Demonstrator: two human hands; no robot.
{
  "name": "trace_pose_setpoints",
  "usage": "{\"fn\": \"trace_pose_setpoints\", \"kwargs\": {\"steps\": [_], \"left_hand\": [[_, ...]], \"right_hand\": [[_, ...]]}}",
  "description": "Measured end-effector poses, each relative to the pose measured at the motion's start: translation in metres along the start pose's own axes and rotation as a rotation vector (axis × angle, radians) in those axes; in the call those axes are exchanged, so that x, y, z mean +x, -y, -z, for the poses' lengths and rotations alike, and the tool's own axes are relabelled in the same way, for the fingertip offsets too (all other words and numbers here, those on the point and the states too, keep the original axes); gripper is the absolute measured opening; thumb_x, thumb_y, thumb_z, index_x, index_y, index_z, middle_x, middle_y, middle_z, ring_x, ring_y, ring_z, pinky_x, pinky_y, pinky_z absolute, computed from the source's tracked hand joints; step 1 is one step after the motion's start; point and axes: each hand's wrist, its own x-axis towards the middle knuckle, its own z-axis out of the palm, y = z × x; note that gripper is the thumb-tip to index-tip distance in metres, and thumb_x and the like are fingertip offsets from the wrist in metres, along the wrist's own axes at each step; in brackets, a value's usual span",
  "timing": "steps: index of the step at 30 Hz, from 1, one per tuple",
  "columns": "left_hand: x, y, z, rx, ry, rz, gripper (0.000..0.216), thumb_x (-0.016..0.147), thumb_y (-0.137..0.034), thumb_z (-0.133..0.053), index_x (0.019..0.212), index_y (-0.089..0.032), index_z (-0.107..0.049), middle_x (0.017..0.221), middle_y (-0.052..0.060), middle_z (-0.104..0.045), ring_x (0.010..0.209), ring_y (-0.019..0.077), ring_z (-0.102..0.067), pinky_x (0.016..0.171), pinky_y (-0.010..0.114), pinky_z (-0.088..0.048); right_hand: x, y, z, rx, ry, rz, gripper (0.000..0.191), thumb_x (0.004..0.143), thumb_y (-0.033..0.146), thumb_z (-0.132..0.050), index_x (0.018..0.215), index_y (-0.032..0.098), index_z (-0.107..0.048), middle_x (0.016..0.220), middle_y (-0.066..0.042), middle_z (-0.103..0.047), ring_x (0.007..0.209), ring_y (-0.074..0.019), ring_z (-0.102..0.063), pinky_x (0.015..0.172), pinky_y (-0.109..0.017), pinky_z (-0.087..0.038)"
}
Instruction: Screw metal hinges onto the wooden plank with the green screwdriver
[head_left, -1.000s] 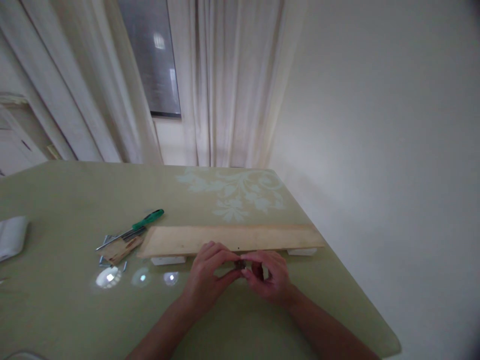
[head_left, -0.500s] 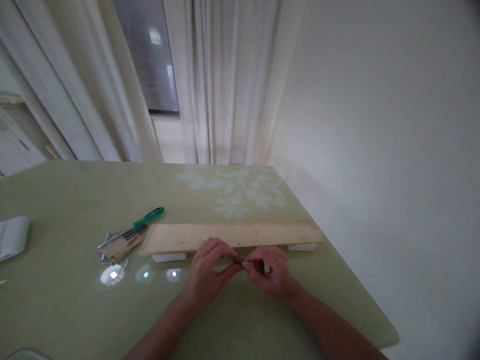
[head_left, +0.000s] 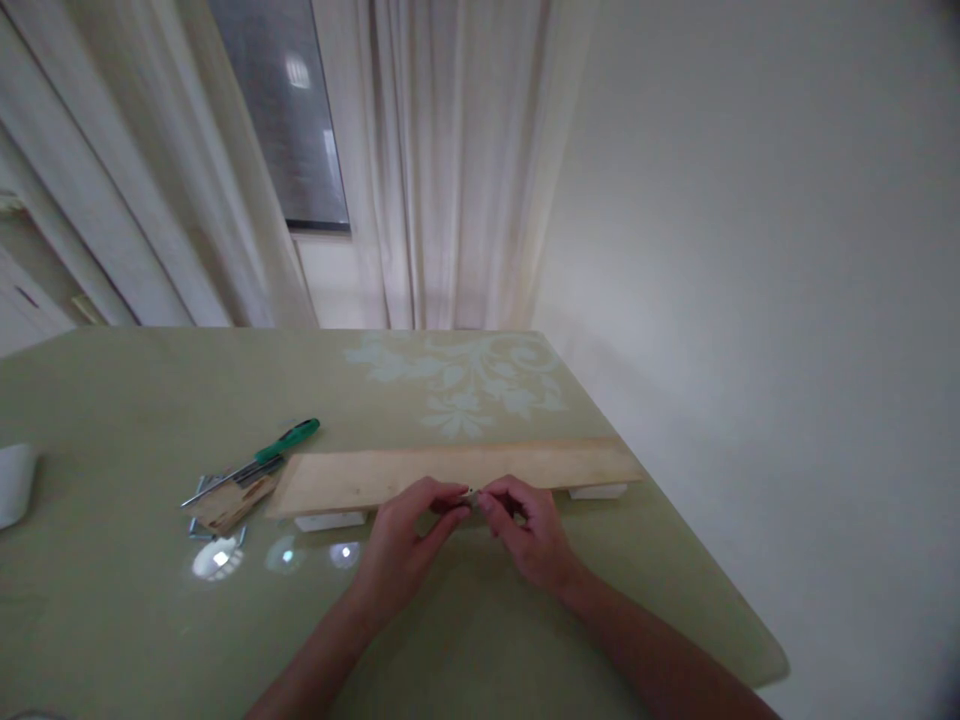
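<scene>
A long pale wooden board (head_left: 435, 467) lies across two white blocks, one block (head_left: 330, 520) near its left end and the other block (head_left: 598, 491) near its right. My left hand (head_left: 409, 535) pinches a small piece (head_left: 469, 499) at the board's front edge, too small to name. From the other side, my right hand (head_left: 529, 530) closes thumb and forefinger on the same spot. Whether the right fingertips hold a separate bit is hidden. The fingertips of both hands nearly meet. A small dark dot shows by the board's edge there.
Left of the board, a green-handled screwdriver (head_left: 289, 440) lies over a small wood piece (head_left: 232, 503), with several metal screws or bolts around it. A white object (head_left: 15, 485) stands at the far left of the green table (head_left: 172, 385). A wall borders the right side.
Both hands have lifted slightly and come closer to the board's front edge, still pinching. The dark reddish thing seen inside the right hand no longer shows. The view has shifted slightly right.
</scene>
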Motion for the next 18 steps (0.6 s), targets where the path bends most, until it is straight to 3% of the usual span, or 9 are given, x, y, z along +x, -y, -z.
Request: {"fn": "trace_pose_setpoints", "kwargs": {"steps": [2, 5, 8, 13, 15, 18], "left_hand": [[0.002, -0.002, 0.001, -0.048, 0.009, -0.003, 0.005, 0.096, -0.024, -0.072, 0.098, -0.024, -0.076, 0.087, 0.000, -0.076, 0.080, 0.0142, -0.072, 0.073, 0.024, -0.057], [0.003, -0.004, 0.003, -0.156, -0.005, -0.046, 0.005, 0.098, -0.022, -0.068, 0.097, -0.022, -0.073, 0.088, 0.001, -0.075, 0.082, 0.0145, -0.073, 0.074, 0.024, -0.059], [0.001, -0.005, 0.005, -0.116, -0.004, -0.202, 0.010, 0.100, -0.018, -0.066, 0.100, -0.024, -0.074, 0.098, 0.004, -0.076, 0.091, 0.0146, -0.074, 0.080, 0.024, -0.061], [-0.007, -0.001, 0.006, 0.094, -0.019, -0.427, 0.022, 0.102, -0.014, -0.060, 0.108, -0.026, -0.077, 0.107, 0.006, -0.073, 0.093, 0.0144, -0.073, 0.078, 0.024, -0.060], [-0.010, 0.001, 0.005, 0.139, -0.021, -0.445, 0.023, 0.102, -0.015, -0.061, 0.108, -0.028, -0.079, 0.107, 0.005, -0.071, 0.090, 0.0141, -0.071, 0.075, 0.024, -0.059], [-0.011, 0.004, 0.004, 0.139, -0.016, -0.401, 0.024, 0.101, -0.015, -0.063, 0.114, -0.029, -0.078, 0.106, 0.005, -0.072, 0.092, 0.0149, -0.070, 0.079, 0.025, -0.059]], "right_hand": [[-0.001, -0.001, 0.001, 0.031, 0.023, 0.027, 0.026, 0.097, 0.047, -0.070, 0.094, 0.021, -0.073, 0.066, 0.002, -0.061, 0.058, -0.0111, -0.053, 0.055, -0.023, -0.040], [-0.003, -0.002, 0.001, 0.196, 0.096, 0.070, 0.038, 0.092, 0.058, -0.072, 0.107, 0.023, -0.074, 0.072, 0.001, -0.062, 0.061, -0.0117, -0.054, 0.056, -0.024, -0.043], [-0.002, -0.001, -0.001, 0.364, 0.096, -0.045, 0.042, 0.097, 0.062, -0.064, 0.106, 0.022, -0.073, 0.073, 0.001, -0.061, 0.058, -0.0100, -0.051, 0.052, -0.023, -0.041], [0.004, 0.000, -0.004, 0.551, 0.231, -0.273, 0.037, 0.086, 0.054, -0.081, 0.098, 0.020, -0.072, 0.070, 0.003, -0.065, 0.054, -0.0085, -0.055, 0.050, -0.021, -0.043], [0.005, 0.000, -0.004, 0.602, 0.271, -0.317, 0.036, 0.085, 0.052, -0.083, 0.094, 0.019, -0.073, 0.067, 0.004, -0.065, 0.051, -0.0077, -0.055, 0.048, -0.020, -0.039], [0.006, 0.000, -0.003, 0.637, 0.225, -0.350, 0.035, 0.082, 0.050, -0.086, 0.088, 0.019, -0.072, 0.062, 0.005, -0.063, 0.049, -0.0069, -0.051, 0.046, -0.020, -0.035]]}}
